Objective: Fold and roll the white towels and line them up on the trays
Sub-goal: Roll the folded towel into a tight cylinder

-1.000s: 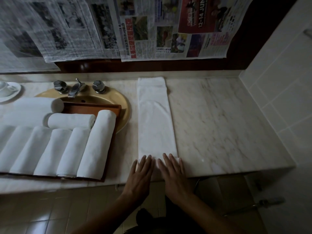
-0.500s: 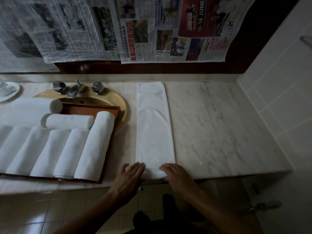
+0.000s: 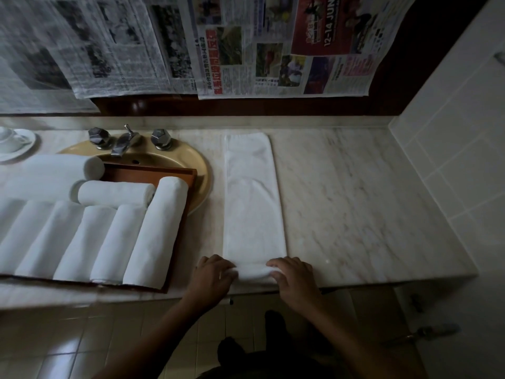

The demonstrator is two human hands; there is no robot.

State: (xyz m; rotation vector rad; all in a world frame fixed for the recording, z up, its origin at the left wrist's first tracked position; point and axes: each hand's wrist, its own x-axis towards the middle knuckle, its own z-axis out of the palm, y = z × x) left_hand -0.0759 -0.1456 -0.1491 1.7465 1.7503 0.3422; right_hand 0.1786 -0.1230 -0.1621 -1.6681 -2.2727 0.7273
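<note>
While rolled towels (image 3: pixel 153 233) fill the tray (image 3: pixel 180 242) over the sink (image 3: pixel 196 170) at left, the towel (image 3: pixel 252 203) lies lengthwise on the counter (image 3: pixel 355 209), pointing at the wall, both hands (image 3: pixel 213 280) (image 3: pixel 296 280) gripping its curled near end.

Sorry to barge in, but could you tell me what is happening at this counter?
A person is rolling a white towel folded into a long strip on the marble counter. The left hand and right hand grip its near end, where the first turn is just formed. Beside it, a wooden tray over the sink holds finished rolled towels.
</note>
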